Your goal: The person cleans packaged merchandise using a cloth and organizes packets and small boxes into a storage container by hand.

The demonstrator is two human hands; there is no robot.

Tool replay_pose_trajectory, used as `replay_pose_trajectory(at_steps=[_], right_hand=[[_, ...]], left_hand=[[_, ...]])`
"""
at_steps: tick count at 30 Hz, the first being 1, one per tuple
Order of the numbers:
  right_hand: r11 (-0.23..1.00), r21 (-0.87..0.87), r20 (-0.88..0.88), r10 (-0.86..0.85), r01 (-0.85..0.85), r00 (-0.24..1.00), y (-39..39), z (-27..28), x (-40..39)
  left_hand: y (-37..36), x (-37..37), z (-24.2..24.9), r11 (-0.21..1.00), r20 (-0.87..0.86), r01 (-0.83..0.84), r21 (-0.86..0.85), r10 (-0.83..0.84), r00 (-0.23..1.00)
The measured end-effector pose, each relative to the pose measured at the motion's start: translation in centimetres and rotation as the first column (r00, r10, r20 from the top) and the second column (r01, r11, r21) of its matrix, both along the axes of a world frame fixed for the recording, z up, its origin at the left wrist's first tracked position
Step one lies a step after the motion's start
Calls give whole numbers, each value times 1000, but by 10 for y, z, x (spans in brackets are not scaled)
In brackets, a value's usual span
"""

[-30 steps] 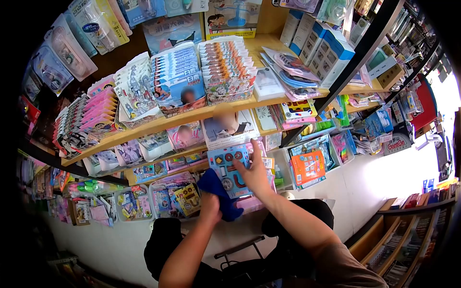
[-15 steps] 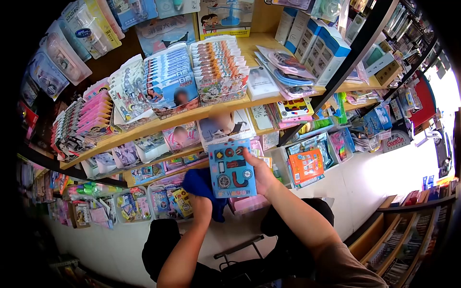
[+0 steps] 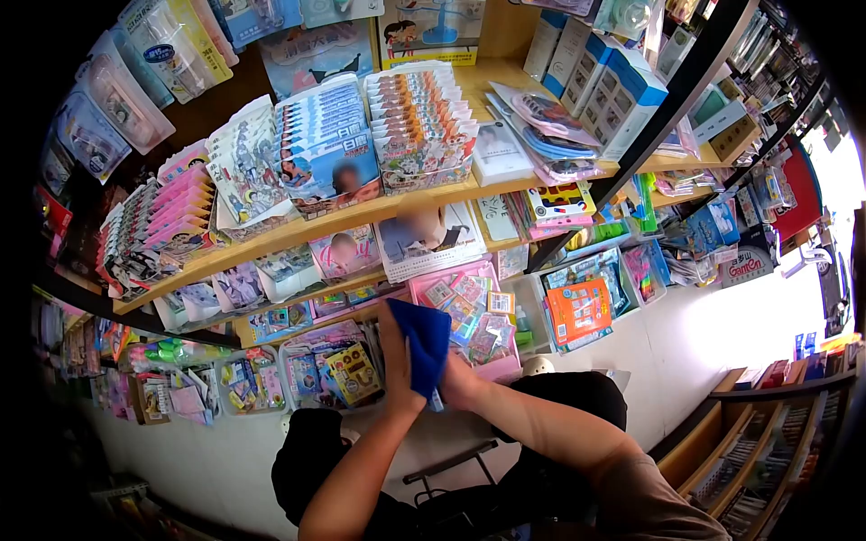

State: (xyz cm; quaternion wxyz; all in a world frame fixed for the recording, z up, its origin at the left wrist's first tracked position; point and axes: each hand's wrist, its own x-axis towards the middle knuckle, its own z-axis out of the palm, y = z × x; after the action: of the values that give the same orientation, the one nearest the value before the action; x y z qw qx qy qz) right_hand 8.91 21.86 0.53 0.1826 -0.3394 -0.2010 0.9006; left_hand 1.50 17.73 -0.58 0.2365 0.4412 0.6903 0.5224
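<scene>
My left hand (image 3: 396, 365) presses a dark blue cloth (image 3: 424, 341) against a thin light-blue picture pack (image 3: 437, 402). The pack is turned nearly edge-on and mostly hidden by the cloth and hands. My right hand (image 3: 463, 384) grips the pack from the other side, its fingers partly out of sight. Just beyond the hands, a pink tray (image 3: 494, 368) holds several small clear packets. To the left is a clear bin (image 3: 294, 383) of packaged items, a yellow card pack (image 3: 354, 375) among them.
A wooden shelf (image 3: 347, 219) crosses above my hands, carrying rows of packets such as the blue ones (image 3: 325, 149). A dark metal post (image 3: 672, 113) rises at the right. Another bin holds an orange pack (image 3: 579, 311). A folding stool frame (image 3: 451, 462) is between my knees.
The pack has tilted from facing me to nearly edge-on and come lower. My left hand has brought the cloth up over it, and the pink tray behind has come into view.
</scene>
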Motion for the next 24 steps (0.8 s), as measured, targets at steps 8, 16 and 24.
replay_pose_trajectory(at_steps=[8,16,24], right_hand=[[918,386,-168,-23,87,985,26,-38,13],[994,-3,-48,110,-110,993,-12,-12,6],[983,182,-176,59,-26,983,14,4,8]], left_hand=[[-17,31,6,992,-69,125,-14,-125,990],[-9,-6,-29,995,333,96,-21,-84,939],[-22,31,-11,994,28,111,12,-112,993]])
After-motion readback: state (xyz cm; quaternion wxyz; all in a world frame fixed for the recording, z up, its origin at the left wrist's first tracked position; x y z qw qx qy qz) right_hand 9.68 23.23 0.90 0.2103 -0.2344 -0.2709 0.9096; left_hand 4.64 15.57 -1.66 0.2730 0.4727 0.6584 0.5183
